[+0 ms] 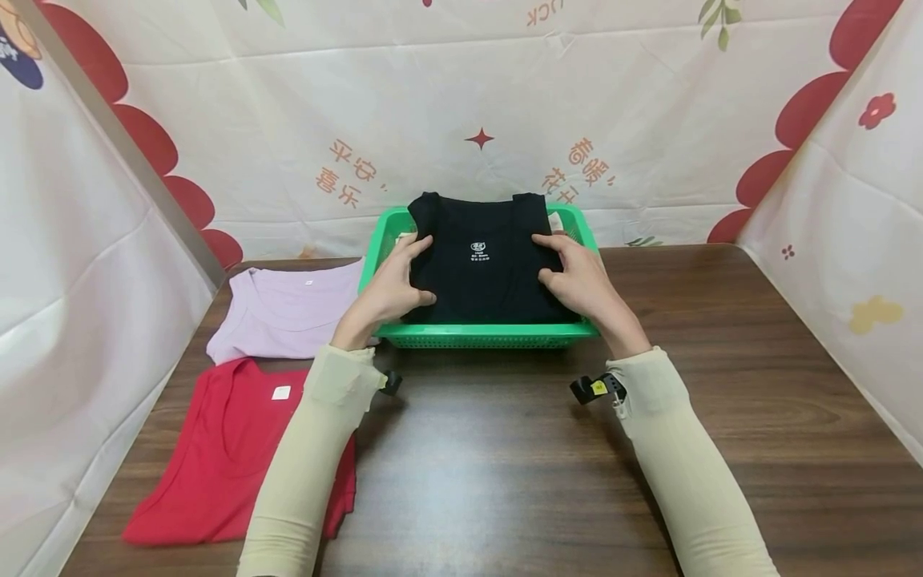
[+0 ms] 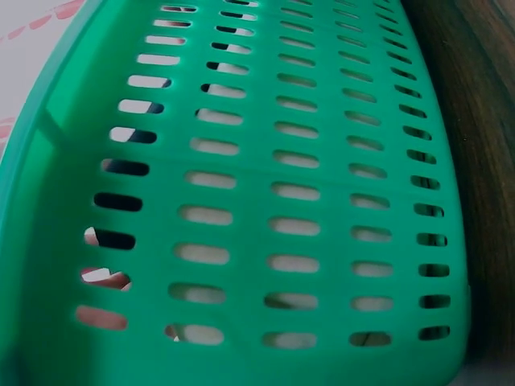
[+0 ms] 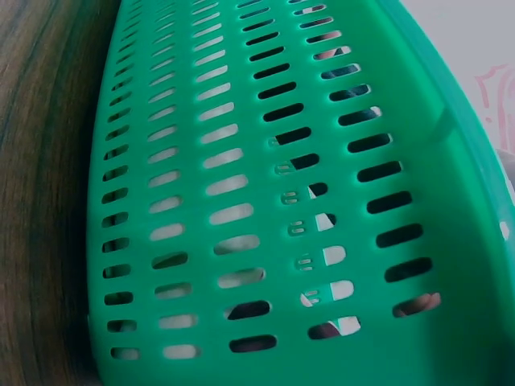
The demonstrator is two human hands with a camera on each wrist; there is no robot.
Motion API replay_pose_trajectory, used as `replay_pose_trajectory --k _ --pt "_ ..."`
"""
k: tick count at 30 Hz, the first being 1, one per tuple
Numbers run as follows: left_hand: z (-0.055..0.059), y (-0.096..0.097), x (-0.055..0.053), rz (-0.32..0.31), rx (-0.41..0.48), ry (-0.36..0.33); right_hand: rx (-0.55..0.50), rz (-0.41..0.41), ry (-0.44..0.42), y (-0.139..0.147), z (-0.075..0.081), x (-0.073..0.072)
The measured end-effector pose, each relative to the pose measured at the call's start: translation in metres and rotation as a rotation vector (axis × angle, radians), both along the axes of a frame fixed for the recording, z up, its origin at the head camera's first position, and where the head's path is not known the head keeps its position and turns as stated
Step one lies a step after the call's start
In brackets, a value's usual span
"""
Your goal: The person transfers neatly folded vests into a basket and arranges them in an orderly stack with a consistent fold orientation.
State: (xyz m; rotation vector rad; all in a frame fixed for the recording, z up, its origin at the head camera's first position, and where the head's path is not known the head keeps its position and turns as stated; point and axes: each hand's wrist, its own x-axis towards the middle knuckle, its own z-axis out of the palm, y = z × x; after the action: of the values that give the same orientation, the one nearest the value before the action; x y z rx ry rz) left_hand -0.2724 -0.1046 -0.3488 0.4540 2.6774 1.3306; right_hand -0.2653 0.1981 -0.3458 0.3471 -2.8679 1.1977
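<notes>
A folded black garment with a small white print near its neckline lies in a green plastic basket, its neck end overlapping the far rim. My left hand is at the garment's left edge, thumb and index finger spread apart on the cloth. At the opposite edge, my right hand touches the black cloth with thumb and index finger apart. Both wrist views are filled by the basket's slotted wall, with pale and dark cloth showing through the slots; the hands are mostly hidden there.
Left of the basket, a folded lilac top lies on the brown wooden table. In front of it is a folded red top with a white label, partly under my left sleeve. A printed white curtain hangs behind and along both sides.
</notes>
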Motion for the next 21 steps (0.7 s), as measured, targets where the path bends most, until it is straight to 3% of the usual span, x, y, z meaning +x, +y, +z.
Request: replay_pose_trajectory --k 21 --pt "-0.0023 0.0009 -0.0021 -0.031 -0.071 -0.025 0.007 0.023 -0.041 -0.0008 -0.0014 -0.0013"
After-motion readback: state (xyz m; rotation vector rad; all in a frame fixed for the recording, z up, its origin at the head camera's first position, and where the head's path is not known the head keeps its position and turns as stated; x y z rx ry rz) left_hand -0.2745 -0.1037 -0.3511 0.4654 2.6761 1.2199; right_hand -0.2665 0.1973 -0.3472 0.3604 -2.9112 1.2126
